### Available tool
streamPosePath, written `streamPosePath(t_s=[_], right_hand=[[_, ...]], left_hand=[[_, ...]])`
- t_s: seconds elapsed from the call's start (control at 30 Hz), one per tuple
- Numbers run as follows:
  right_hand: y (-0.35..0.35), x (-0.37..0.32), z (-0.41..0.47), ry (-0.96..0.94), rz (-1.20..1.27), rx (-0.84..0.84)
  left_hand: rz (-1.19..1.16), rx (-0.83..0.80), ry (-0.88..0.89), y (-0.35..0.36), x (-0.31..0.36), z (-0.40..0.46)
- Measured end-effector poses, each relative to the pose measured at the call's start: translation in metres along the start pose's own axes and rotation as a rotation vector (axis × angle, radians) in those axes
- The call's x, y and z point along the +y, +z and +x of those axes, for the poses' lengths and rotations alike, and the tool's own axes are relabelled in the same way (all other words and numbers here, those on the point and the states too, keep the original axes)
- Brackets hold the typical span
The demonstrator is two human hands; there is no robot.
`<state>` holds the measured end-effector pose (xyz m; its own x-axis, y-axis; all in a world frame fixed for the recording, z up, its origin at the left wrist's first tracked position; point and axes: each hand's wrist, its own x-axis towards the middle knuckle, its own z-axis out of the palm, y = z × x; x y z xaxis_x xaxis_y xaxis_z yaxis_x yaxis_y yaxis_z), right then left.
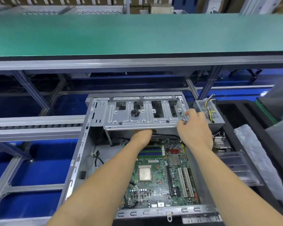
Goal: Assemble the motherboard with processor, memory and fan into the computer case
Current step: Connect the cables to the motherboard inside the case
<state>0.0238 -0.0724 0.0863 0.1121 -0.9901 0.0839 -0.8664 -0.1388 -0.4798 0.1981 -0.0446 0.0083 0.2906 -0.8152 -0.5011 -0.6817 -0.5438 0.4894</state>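
Although the motherboard [160,175] carries small white printing and a white label above the processor [144,172], none of it is sharp enough to read. You see a green board lying flat inside the open grey computer case [82,154], with the square silver processor near its middle, blue and green memory slots [151,152] behind it and two long white slots [185,181] at its right. Your left hand [141,136] reaches under the metal drive cage [142,113] at the far end of the case; its fingers are hidden, so I cannot tell if they hold anything. Your right hand [194,126] grips the right corner of this cage with curled fingers. A grey power supply [209,111] with yellow and black wires sits just beside that hand.
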Motion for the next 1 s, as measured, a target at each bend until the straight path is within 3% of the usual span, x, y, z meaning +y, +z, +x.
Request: streamPosePath(t_s=[0.1, 0.2, 0.37, 0.5, 0.6, 0.73, 0.83, 0.9, 1.0], right_hand=[[0.001, 0.001, 0.0, -0.006, -0.005, 0.002], [0.001, 0.001, 0.0, -0.006, -0.008, 0.0], [0.001, 0.0, 0.0, -0.001, -0.017, 0.0], [0.0, 0.0, 0.0, 0.001, -0.02, -0.002], [0.0, -0.001, 0.0, 0.003, -0.016, -0.008], [0.001, 0.0, 0.001, -0.001, -0.02, -0.007], [0.002, 0.002, 0.001, -0.003, -0.022, -0.006], [0.003, 0.003, 0.002, -0.002, -0.032, -0.008], [0.003, 0.003, 0.003, -0.006, -0.035, -0.01]], left_hand=[[-0.083, 0.042, -0.086, 0.003, -0.004, 0.008], [0.002, -0.058, -0.074, 0.009, 0.004, 0.011], [0.082, 0.088, -0.117, 0.005, 0.005, 0.003], [-0.231, 0.182, -0.069, 0.005, -0.002, -0.014], [-0.294, 0.182, -0.068, -0.002, -0.002, -0.02], [0.013, 0.144, 0.108, -0.009, -0.011, -0.035], [0.224, 0.205, 0.185, -0.02, -0.03, -0.052], [0.345, 0.177, 0.193, -0.031, -0.043, -0.063], [0.538, 0.064, 0.059, -0.046, -0.06, -0.08]])
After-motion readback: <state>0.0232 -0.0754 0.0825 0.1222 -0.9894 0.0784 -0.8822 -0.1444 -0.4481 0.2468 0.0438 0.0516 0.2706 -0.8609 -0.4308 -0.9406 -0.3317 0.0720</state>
